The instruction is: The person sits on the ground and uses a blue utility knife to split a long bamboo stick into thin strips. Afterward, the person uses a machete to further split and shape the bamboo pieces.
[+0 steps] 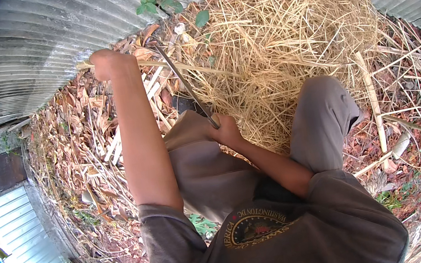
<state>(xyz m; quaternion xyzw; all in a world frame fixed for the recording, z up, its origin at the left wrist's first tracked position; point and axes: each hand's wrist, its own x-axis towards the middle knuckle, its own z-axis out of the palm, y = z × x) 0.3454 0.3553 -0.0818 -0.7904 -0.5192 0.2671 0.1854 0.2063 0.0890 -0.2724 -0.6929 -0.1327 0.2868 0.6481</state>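
Clearly, right hand [225, 129] grips a long, thin knife [187, 85].

a person crouches before a heap of dry straw [284, 37] piled against a corrugated metal wall [37, 43]. the left hand [109, 64] grips one end of a pale strip of cane [178, 66], while the right hand [226, 129], resting at the knee, holds a long knife [187, 85] whose blade crosses the strip. dead leaves [73, 131] litter the ground.
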